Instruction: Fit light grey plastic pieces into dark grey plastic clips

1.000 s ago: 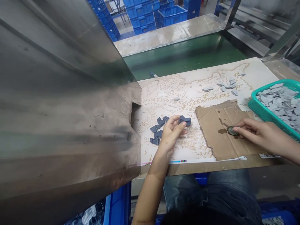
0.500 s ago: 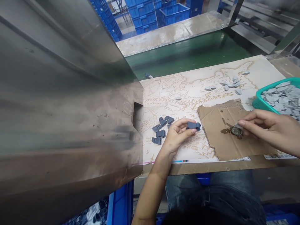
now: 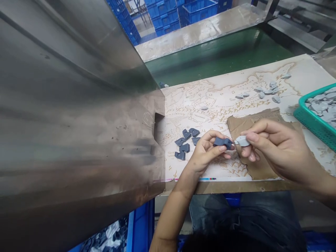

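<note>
Here, left fingers (image 3: pixel 218 150) pinching a navy part (image 3: pixel 222 142), right fingers (image 3: pixel 255 138) pinching a grey piece (image 3: pixel 242 141), close by

The person's left hand (image 3: pixel 206 154) is bare, slender and long-fingered, and the left forearm (image 3: pixel 172 213) is bare as well, smooth and narrowing toward the wrist. The right hand (image 3: pixel 279 150) is also ungloved; it looks larger because it is nearer the lens, and its thumbnail appears short. The bare right forearm (image 3: pixel 324 185) is cut off by the picture's edge. Worn, bluish-grey denim trousers (image 3: pixel 206 210) cover the thighs, paler and faded on the outer part of the left leg and darker toward the lap. A thin, pale line (image 3: pixel 238 218), either seam or cord, runs down the middle. Below it, a black, rounded area (image 3: pixel 233 241) is too dark to identify.
</note>
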`<state>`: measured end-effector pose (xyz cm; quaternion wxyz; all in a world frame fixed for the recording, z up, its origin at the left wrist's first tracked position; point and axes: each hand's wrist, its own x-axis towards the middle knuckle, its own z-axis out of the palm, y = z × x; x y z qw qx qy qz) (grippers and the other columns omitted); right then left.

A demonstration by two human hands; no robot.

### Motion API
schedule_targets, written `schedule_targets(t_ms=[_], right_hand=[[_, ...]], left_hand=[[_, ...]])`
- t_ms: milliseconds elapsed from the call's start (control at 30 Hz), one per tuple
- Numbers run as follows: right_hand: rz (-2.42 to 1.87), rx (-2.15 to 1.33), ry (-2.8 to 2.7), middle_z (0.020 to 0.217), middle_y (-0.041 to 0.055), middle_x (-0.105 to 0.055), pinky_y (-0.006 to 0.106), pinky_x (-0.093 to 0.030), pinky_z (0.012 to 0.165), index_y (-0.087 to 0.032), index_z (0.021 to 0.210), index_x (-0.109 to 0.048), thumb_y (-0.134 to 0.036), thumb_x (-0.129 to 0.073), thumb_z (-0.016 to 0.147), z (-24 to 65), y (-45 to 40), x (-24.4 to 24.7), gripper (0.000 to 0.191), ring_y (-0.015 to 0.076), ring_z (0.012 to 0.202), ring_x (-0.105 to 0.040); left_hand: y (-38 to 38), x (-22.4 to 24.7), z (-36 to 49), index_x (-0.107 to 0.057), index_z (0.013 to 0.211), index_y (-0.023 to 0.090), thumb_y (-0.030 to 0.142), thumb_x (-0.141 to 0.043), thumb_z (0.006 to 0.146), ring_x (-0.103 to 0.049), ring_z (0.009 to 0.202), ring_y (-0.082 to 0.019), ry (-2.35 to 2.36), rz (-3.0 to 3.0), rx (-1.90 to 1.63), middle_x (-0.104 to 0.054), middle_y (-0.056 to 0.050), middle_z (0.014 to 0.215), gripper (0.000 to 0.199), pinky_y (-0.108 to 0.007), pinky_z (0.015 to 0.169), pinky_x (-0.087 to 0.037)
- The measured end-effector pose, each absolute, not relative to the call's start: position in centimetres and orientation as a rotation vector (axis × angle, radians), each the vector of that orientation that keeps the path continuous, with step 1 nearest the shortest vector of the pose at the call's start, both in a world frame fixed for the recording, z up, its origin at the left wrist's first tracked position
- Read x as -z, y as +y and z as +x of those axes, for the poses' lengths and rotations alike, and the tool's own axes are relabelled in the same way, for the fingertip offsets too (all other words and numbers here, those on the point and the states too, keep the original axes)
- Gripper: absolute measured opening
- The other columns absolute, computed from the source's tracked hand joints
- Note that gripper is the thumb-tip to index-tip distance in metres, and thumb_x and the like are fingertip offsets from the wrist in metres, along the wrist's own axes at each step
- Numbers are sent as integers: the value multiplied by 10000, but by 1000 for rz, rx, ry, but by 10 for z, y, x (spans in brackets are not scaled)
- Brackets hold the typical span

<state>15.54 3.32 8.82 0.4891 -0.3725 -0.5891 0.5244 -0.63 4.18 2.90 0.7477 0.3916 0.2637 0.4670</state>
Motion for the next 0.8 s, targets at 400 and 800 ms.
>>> schedule_targets(t_ms=[400,800], right_hand=[[-989,-1160,-1469,612,22,-649,133,-485,424,-174,796,-622,-534,-754,858,154,28,-87,389,106,459,-583],[-1030,-1016,-1366,614,32,-635,165,-501,414,-184,769,-639,-553,-811,800,161,28,-85,408,134,484,-595]], left_hand=[[41,-32,-7,-565,921,194,575,-818,619,-636,823,-173,651,901,-1044,-637,-42,939,548,-236,612,-558],[44,-37,-6,-559,839,180,290,-711,723,-578,667,-104,696,1097,-1234,-620,-27,860,221,-174,530,-481]])
